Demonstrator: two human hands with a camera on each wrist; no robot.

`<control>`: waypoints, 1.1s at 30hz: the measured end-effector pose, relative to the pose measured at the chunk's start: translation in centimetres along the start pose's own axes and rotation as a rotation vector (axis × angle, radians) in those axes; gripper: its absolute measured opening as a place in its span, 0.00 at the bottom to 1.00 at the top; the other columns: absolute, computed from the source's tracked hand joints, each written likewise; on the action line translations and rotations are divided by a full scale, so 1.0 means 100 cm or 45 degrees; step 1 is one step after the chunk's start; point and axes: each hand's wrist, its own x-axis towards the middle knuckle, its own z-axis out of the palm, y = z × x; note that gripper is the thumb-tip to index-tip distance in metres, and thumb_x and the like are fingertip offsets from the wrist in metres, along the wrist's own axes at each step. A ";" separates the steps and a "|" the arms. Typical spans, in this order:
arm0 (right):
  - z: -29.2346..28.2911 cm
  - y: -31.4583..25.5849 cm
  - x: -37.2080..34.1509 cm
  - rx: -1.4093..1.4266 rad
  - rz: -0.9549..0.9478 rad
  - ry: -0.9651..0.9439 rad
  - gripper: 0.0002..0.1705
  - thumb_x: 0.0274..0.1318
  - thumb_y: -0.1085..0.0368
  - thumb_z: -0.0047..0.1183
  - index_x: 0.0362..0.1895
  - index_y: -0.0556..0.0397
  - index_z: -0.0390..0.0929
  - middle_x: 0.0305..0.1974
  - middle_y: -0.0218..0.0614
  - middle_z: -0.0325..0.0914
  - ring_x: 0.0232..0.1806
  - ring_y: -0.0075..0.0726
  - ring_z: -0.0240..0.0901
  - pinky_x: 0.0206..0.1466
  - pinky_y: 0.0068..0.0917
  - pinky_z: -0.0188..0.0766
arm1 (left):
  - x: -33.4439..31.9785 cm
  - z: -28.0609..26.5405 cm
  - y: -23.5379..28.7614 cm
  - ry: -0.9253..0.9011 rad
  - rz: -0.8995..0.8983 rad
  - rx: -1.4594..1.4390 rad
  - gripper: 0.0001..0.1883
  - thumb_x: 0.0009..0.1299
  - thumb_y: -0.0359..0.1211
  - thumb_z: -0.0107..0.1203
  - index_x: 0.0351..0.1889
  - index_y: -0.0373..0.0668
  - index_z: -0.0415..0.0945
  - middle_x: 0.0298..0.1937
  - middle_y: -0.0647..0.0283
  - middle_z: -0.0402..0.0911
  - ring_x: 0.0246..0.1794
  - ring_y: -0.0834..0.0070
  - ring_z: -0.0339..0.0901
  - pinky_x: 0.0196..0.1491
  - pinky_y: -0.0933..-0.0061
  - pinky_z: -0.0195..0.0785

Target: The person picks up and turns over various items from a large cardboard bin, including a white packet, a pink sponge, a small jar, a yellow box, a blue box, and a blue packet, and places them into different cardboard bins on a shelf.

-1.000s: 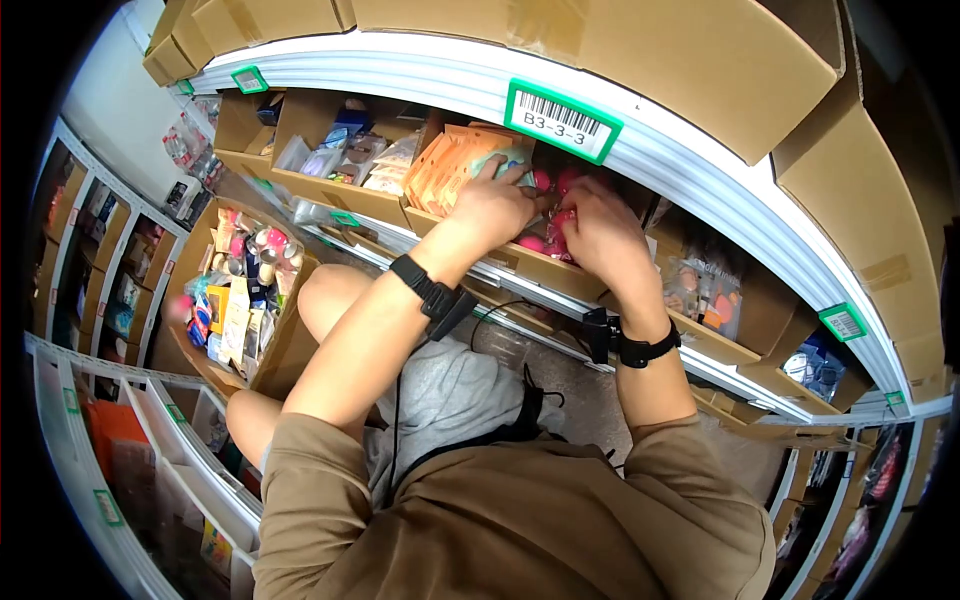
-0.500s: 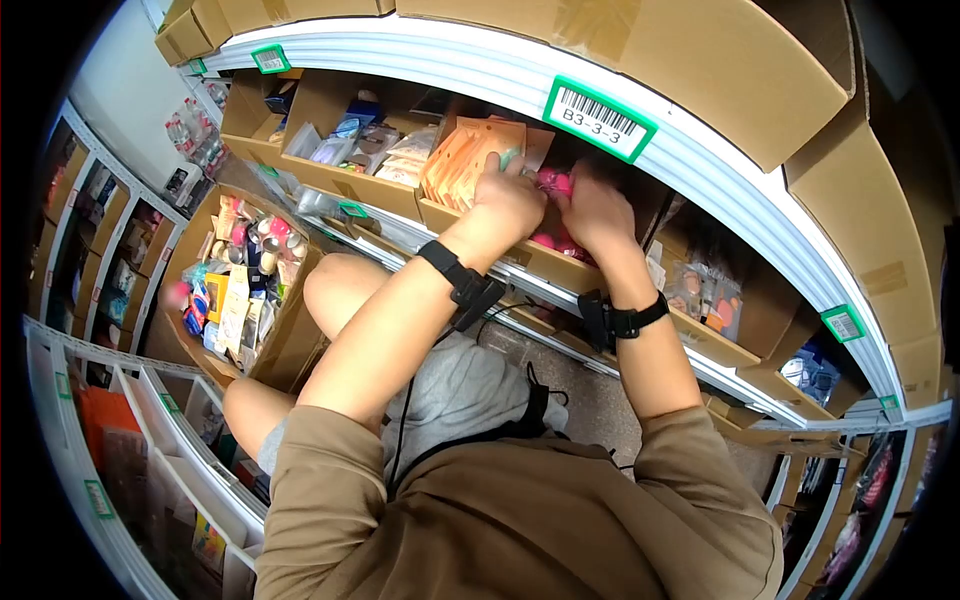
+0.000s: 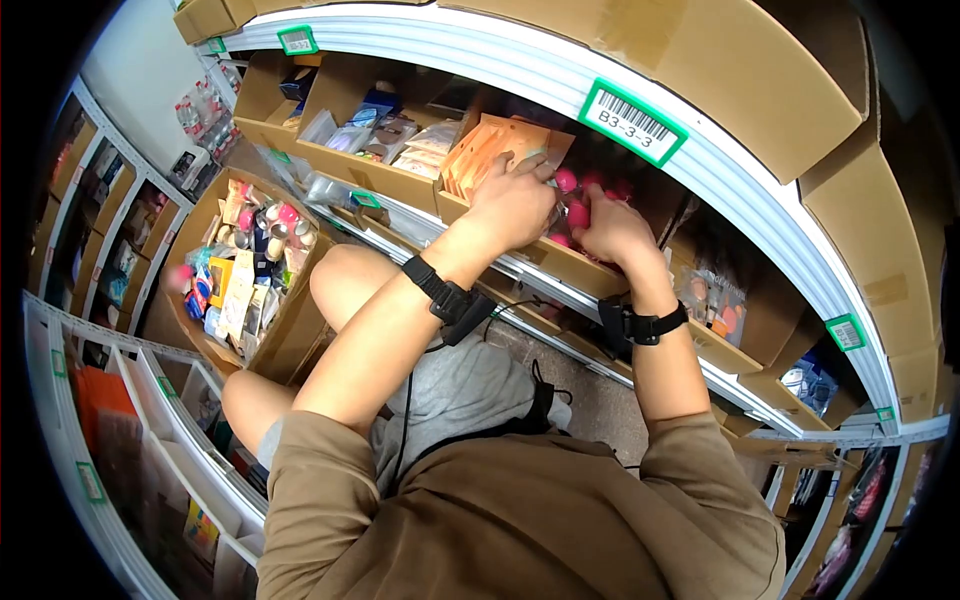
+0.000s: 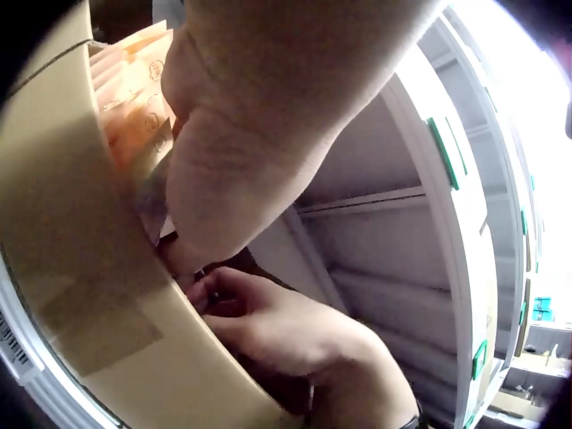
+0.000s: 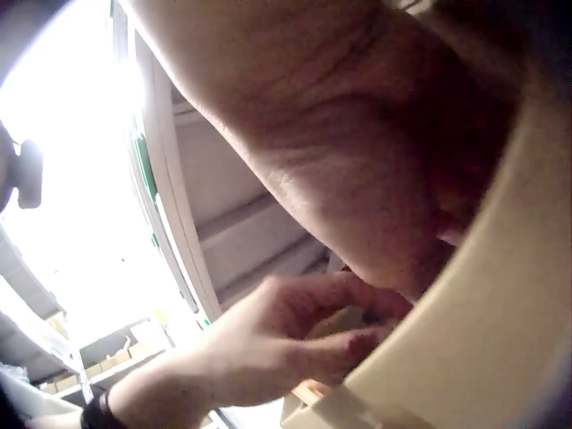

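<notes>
Pink items (image 3: pixel 577 214) lie in the cardboard bin (image 4: pixel 80 214), its front wall presumably retaining them beside orange envelopes (image 3: pixel 490 148). Left hand (image 3: pixel 514 207): fingers spread, partly bent. Right hand (image 3: pixel 618 232): fingers bent at the items. Neither grip can be confirmed.

Green-framed label (image 3: pixel 634 122), clear bottles (image 3: pixel 197 118), pale wall (image 3: pixel 135 90)

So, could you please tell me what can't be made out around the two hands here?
Head view: what the pink items are, as they are small and partly covered by the right hand.
Head view: any print on the orange envelopes, too small.
Right wrist view: the right hand's fingertips, lost in shadow behind the box wall.
Left wrist view: the full barcode label, cut off by the left edge.
</notes>
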 end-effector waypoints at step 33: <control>-0.114 -0.457 -0.060 0.045 -1.691 0.241 0.17 0.59 0.57 0.57 0.40 0.61 0.78 0.27 0.45 0.80 0.28 0.42 0.80 0.33 0.33 0.74 | -0.363 -0.156 -0.198 1.450 -1.596 -1.323 0.04 0.72 0.34 0.54 0.39 0.45 0.76 0.41 0.68 0.84 0.39 0.82 0.80 0.38 0.81 0.66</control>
